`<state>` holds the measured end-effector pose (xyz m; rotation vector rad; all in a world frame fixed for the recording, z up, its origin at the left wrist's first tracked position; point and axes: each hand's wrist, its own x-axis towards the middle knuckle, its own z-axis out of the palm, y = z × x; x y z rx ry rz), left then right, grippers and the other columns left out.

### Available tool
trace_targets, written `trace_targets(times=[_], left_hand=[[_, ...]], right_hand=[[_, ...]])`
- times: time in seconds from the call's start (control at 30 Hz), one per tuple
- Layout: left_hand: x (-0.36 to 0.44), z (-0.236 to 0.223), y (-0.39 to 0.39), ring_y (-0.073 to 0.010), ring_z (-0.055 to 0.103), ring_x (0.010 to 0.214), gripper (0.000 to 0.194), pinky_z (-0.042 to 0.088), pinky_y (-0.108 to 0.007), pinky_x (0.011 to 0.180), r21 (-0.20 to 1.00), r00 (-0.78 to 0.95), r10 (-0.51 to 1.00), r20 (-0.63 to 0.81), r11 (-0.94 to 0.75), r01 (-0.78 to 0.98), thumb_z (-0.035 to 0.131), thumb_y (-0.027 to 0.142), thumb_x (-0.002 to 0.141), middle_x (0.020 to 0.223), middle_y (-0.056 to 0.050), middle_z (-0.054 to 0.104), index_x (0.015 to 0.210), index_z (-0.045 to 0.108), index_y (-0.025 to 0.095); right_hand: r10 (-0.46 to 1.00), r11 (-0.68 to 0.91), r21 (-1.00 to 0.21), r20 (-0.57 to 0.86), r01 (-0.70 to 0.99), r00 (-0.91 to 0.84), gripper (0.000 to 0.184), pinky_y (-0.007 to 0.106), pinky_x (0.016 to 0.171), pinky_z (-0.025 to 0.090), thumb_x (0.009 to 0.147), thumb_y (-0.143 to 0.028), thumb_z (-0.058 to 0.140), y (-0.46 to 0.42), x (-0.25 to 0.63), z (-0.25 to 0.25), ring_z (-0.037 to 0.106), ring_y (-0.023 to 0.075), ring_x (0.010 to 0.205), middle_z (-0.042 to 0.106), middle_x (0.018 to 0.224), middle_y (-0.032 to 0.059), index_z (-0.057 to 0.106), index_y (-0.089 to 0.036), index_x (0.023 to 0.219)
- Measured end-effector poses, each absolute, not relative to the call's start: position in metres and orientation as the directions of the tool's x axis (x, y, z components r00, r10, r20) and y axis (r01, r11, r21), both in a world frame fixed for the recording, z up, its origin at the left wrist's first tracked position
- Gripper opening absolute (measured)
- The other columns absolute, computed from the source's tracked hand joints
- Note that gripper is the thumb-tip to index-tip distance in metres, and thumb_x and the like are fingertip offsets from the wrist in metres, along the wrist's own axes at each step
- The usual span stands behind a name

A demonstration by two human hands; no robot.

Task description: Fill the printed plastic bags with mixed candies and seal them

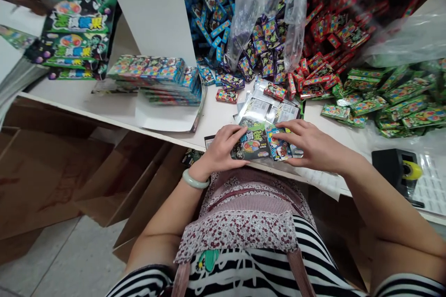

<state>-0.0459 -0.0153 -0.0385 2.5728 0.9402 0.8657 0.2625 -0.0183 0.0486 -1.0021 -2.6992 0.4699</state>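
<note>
My left hand (223, 149) grips the left edge of a dark, green-printed candy packet (250, 144), thumb on one side and fingers on the other. In my right hand (311, 145) a small blue candy box (279, 146) is pinched between thumb and fingertips. The box is at the packet's right side; whether it sits partly inside cannot be made out. Just beyond my hands lie flat packets with transparent film and printed panels (259, 106). Two loose red candy boxes, one nearer (226, 96) and one on the film (275, 91), rest close by.
Heaps of blue (214, 23), purple (266, 37), red (331, 32) and green boxes (404, 97) line the back. Stacked boxes (156, 74) and green packets (78, 32) stand left. A tape dispenser (395, 167) sits right; cardboard cartons (52, 176) stand below the table edge.
</note>
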Motion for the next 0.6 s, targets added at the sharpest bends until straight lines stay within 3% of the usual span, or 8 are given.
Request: trace_targets(times=[0.2,0.37,0.5,0.6], left_hand=[[-0.042,-0.037,-0.019,-0.0346,0.053,0.124,0.103,0.047,-0.055,0.105,0.493,0.641,0.660,0.392,-0.739,0.459,0.077,0.059,0.076,0.137,-0.017,0.052,0.158,0.027,0.024],[-0.036,-0.037,-0.022,-0.0340,0.053,0.124,0.098,0.048,-0.054,0.105,0.544,0.535,0.735,0.416,-0.673,0.501,0.078,0.059,0.075,0.134,-0.015,0.051,0.155,0.033,0.024],[-0.029,-0.039,-0.026,-0.0330,0.053,0.123,0.099,0.050,-0.052,0.104,0.509,0.471,0.759,0.449,-0.651,0.563,0.078,0.060,0.073,0.132,-0.015,0.048,0.152,0.033,0.022],[-0.019,-0.038,-0.030,-0.0326,0.053,0.121,0.092,0.052,-0.052,0.101,0.475,0.441,0.757,0.483,-0.649,0.594,0.077,0.059,0.075,0.129,-0.015,0.049,0.148,0.036,0.021]], right_hand=[[0.645,0.734,-0.311,0.043,0.603,-0.763,0.055,0.059,0.103,0.049,0.079,-0.026,0.077,-0.008,0.251,0.048,0.055,0.0374,0.127,0.059,0.139,0.0147,0.062,-0.025,0.132],[0.704,0.653,-0.510,0.135,0.560,-0.698,0.072,0.058,0.111,0.046,0.078,-0.047,0.080,-0.009,0.243,0.046,0.046,0.0362,0.141,0.046,0.152,0.0146,0.051,-0.029,0.141],[0.850,0.504,-0.590,0.209,0.631,-0.483,0.051,0.063,0.112,0.042,0.085,-0.055,0.069,-0.026,0.235,0.031,0.042,0.0379,0.143,0.043,0.151,0.0138,0.060,-0.032,0.130],[0.843,0.491,-0.630,0.171,0.602,-0.509,0.043,0.062,0.112,0.043,0.087,-0.054,0.067,-0.043,0.225,0.018,0.039,0.0379,0.145,0.040,0.151,0.0133,0.065,-0.032,0.124]])
